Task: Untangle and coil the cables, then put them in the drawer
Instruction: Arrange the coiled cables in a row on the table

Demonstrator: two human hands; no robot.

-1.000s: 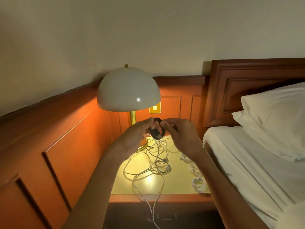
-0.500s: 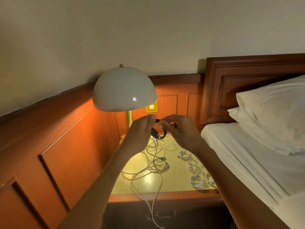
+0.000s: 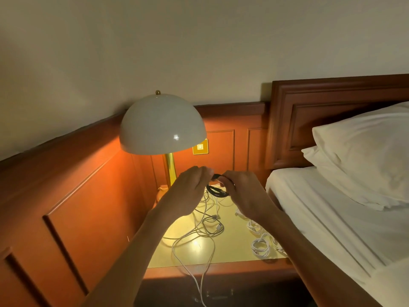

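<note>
A small coil of black cable is held in the air between two hands, above the back of a nightstand and just in front of a lamp's brass stem. The left hand has its fingers curled, and its fingertips meet the top of the coil; they are blurred, so the exact pinch cannot be told. The right hand has its fingers curled round the coil's right side, with the loop hanging below its fingertips. Both bare forearms reach in from the bottom of the view.

Under the hands, a loose tangle of white and grey cables sprawls across the yellow-lit top of the nightstand. Two of its strands run over the front edge and hang down before the dark front below, which is too dim to make out. On the right side of the top, several neat white coils lie side by side, partly hidden by the right forearm.

The lamp, lit, with a pale dome shade, stands at the back left corner. A small brass switch sits on the wood panelling behind it. To the right is a bed with white sheets, stacked pillows and a dark wooden headboard.
</note>
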